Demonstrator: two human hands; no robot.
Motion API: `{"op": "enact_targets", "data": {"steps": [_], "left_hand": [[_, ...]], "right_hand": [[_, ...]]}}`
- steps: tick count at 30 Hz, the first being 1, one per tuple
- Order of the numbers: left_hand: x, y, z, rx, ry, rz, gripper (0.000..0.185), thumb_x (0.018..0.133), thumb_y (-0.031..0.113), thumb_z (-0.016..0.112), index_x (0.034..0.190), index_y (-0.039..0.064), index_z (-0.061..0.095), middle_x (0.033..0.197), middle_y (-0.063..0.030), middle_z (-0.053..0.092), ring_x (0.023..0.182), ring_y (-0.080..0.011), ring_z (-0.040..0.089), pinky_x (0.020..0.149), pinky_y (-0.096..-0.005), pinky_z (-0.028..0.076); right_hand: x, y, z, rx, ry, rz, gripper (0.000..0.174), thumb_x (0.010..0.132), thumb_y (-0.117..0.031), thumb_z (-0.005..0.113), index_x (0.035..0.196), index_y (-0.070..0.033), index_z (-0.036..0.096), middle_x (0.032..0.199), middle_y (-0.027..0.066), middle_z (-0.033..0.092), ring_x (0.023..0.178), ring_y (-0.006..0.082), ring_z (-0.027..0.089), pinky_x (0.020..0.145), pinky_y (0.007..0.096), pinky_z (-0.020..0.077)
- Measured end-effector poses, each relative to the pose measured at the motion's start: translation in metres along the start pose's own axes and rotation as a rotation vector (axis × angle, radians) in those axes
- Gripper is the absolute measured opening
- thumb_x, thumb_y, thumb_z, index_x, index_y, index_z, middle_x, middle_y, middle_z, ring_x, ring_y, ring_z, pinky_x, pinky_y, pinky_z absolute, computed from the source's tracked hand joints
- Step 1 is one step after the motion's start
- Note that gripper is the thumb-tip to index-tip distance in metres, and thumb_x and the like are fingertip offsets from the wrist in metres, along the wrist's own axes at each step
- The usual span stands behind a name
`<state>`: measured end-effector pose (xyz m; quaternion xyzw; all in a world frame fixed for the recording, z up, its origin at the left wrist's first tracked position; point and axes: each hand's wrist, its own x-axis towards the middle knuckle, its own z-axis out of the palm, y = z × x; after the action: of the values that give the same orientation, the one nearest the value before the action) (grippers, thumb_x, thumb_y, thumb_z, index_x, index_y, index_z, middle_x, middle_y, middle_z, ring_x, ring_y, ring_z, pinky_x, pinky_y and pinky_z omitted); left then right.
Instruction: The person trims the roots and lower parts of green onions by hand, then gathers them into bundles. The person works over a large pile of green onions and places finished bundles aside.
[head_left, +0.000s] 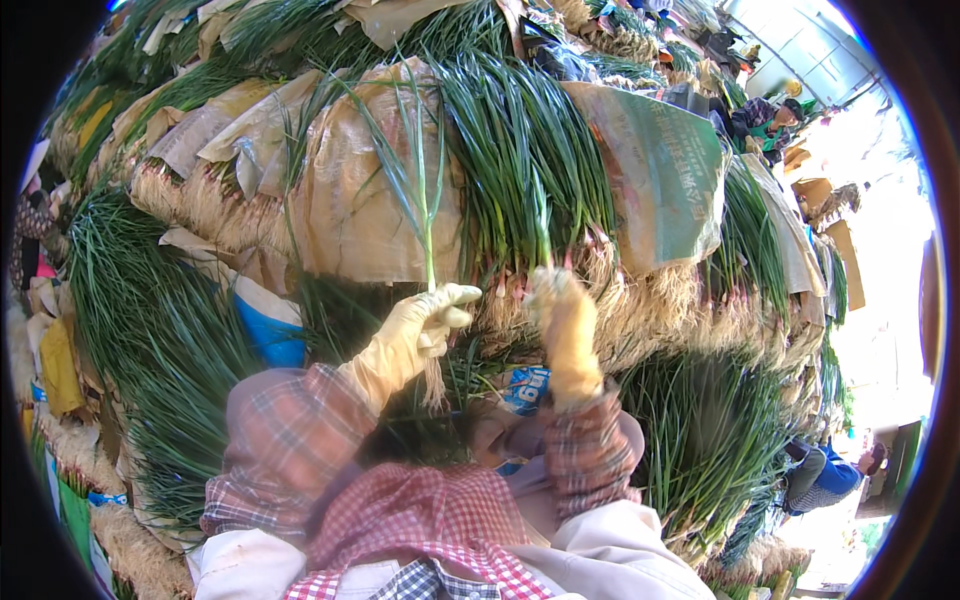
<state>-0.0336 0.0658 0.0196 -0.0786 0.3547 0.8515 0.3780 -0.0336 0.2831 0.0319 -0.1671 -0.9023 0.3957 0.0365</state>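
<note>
My left hand (420, 322), in a cream rubber glove, is shut on the lower end of a single spring onion (424, 225). Its green leaves stand upward and its pale roots (433, 386) hang below my fingers. My right hand (564, 322), in a yellowed glove, is blurred by motion. It closes around the base of another spring onion (541, 217), at the front of a dense row of spring onions (499, 150) with pinkish-white bulbs. What lies inside the right fingers is hidden.
Brown sheeting (367, 180) and a green-printed sack (667, 180) cover parts of the row. Loose spring onions lie heaped at left (150, 337) and right (705, 435). A person (765, 124) is at upper right, another person (825, 476) at lower right.
</note>
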Motion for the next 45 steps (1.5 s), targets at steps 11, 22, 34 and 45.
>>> {"op": "enact_targets", "data": {"steps": [11, 22, 34, 45], "left_hand": [[0.007, -0.01, 0.003, 0.023, 0.054, 0.003, 0.026, 0.095, 0.015, 0.055, 0.117, 0.004, 0.061, 0.105, -0.0083, 0.069, 0.045, -0.0003, 0.037, 0.04, -0.016, 0.028], [0.012, -0.024, 0.002, 0.262, 0.143, 0.011, 0.015, 0.089, 0.008, 0.064, 0.1, 0.0, 0.069, 0.08, -0.0043, 0.069, 0.053, -0.0056, 0.056, 0.041, -0.0168, 0.036], [-0.037, -0.007, -0.003, -0.198, -0.303, -0.126, 0.02, 0.097, 0.016, 0.053, 0.111, 0.002, 0.056, 0.077, -0.0038, 0.057, 0.041, -0.0034, 0.042, 0.044, -0.0175, 0.039], [-0.044, 0.014, -0.017, -0.256, -0.031, 0.0, 0.03, 0.1, 0.019, 0.048, 0.121, 0.0, 0.056, 0.083, -0.0124, 0.068, 0.042, -0.0026, 0.044, 0.039, -0.0131, 0.035]], "right_hand": [[-0.02, 0.028, 0.018, 1.269, -0.586, 0.325, 0.062, 0.099, -0.052, 0.036, 0.116, 0.003, 0.057, 0.089, 0.009, 0.066, 0.068, 0.0123, 0.059, 0.06, 0.0233, 0.0463], [-0.109, 0.0, 0.045, 0.733, -0.359, 0.266, 0.024, 0.096, -0.026, 0.058, 0.093, -0.004, 0.065, 0.07, 0.0031, 0.063, 0.059, 0.0084, 0.054, 0.051, 0.0216, 0.0407], [-0.06, -0.058, 0.03, 1.166, -0.464, -0.014, 0.026, 0.096, -0.016, 0.057, 0.116, 0.0, 0.06, 0.093, 0.0017, 0.064, 0.082, 0.01, 0.06, 0.075, 0.0233, 0.0492], [-0.01, -0.094, 0.064, 0.704, -0.496, -0.012, 0.018, 0.094, -0.019, 0.06, 0.09, -0.002, 0.064, 0.07, -0.0018, 0.057, 0.057, 0.007, 0.048, 0.053, 0.0221, 0.0398]]}}
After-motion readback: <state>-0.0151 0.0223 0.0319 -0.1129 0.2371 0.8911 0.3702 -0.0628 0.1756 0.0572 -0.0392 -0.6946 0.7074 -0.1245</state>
